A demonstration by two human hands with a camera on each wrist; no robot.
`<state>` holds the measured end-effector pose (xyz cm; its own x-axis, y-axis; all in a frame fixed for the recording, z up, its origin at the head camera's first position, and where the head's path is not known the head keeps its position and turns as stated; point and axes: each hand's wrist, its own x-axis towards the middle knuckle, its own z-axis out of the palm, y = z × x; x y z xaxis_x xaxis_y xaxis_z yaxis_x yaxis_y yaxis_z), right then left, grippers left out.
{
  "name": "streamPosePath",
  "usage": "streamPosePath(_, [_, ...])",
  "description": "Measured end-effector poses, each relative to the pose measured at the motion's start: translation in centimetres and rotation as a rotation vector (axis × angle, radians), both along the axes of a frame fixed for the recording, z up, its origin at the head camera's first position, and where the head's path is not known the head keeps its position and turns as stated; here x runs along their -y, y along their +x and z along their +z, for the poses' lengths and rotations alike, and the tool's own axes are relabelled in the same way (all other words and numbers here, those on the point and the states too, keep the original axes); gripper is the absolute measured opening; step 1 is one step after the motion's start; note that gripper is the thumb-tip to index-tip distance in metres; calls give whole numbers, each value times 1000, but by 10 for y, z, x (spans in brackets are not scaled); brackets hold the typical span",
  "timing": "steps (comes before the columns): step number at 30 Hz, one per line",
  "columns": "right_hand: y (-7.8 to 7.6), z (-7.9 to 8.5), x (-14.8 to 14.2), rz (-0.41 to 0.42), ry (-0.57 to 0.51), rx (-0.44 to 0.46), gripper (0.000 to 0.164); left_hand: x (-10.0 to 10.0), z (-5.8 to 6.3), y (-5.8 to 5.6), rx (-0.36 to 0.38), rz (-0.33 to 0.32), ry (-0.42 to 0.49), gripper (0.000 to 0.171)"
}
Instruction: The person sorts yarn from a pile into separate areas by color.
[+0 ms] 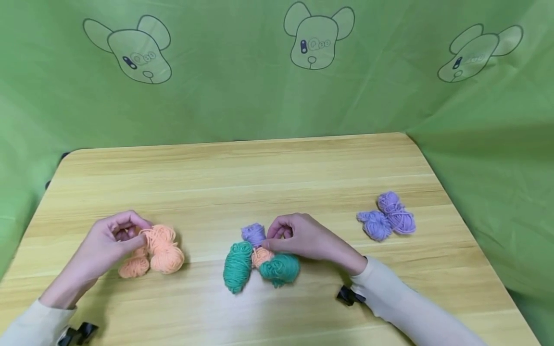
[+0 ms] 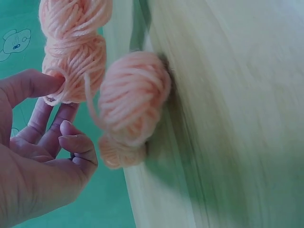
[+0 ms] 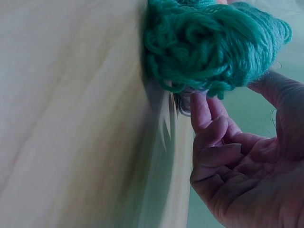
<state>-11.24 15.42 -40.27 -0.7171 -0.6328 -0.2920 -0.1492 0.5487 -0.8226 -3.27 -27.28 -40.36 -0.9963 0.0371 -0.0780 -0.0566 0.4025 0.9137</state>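
Observation:
My left hand (image 1: 110, 242) pinches the end of a peach yarn skein (image 1: 166, 252) tied at its middle. In the left wrist view the thumb and fingers grip the held skein's lower end, beside a second peach skein (image 2: 135, 97) on the table. My right hand (image 1: 303, 235) reaches into a middle cluster, its thumb and index fingertip pinching the right end of a purple skein (image 1: 253, 234). Just below these fingertips lies a small peach skein (image 1: 261, 257). One green skein (image 1: 237, 267) sits left; another green skein (image 3: 218, 47) partly hides the fingertips in the right wrist view.
Two purple skeins (image 1: 396, 214) lie together at the right of the wooden table (image 1: 242, 178). Green cloth (image 1: 242, 96) with printed animal heads hangs behind the table and along its sides. Black straps (image 1: 349, 295) show at the wrists.

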Motion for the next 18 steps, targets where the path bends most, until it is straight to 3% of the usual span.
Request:
streamPosePath(10, [0,-2,5,-48,27,-43,31,1,-3,3,11,-15,-29,19])
streamPosePath(18, [-3,-2,11,-23,19,-89,42,0,-6,4,-11,-16,-63,21])
